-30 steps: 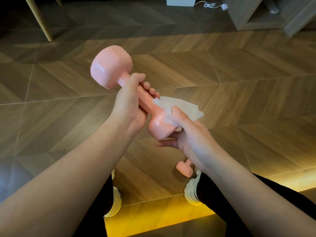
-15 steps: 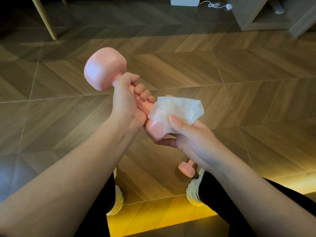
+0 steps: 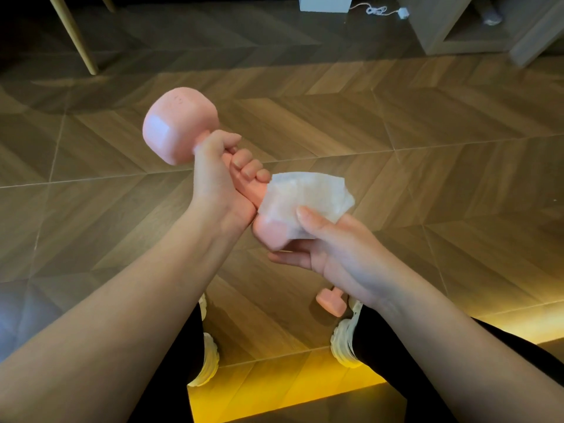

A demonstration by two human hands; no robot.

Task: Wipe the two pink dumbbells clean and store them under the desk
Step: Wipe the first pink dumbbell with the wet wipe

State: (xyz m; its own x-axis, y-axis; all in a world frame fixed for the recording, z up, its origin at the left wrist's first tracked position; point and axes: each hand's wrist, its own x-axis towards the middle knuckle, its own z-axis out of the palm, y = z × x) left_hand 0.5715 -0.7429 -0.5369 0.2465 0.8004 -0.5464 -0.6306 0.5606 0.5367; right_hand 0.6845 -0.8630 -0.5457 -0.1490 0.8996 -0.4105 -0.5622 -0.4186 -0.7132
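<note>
held dumbbell [image 3: 180, 126]: pink, up in the air over the floor, tilted. We see the far head up-left and the near head low by the right hand.
left hand [image 3: 219, 184]: wrapped tight round the handle just under the far head. Thumb on top, fingertips curled over the bar.
right hand [image 3: 332, 248]: clamped on the wipe. The thumb pins it onto the near head and the fingers cup that head from below.
wipe [image 3: 308, 193]: white, crumpled, draped over the near head and the end of the handle. Its free edge sticks up to the right.
second dumbbell [image 3: 331, 302]: pink, lying on the floor just beside the right shoe. We only see one head and a bit of the bar; the right wrist hides the rest.
floor [image 3: 427, 166]: wood, herringbone pattern, yellow glow along the near edge.
right shoe [image 3: 343, 346]: pale, chunky sole, on the floor.
left shoe [image 3: 210, 361]: pale, mostly hidden behind the left forearm.
wooden leg [image 3: 76, 38]: slanted, top left.
white box [image 3: 325, 3]: top edge, with a cable [image 3: 375, 10] running to its right.
wooden unit [image 3: 451, 29]: top right, open underneath; we can't tell if it's the desk.
</note>
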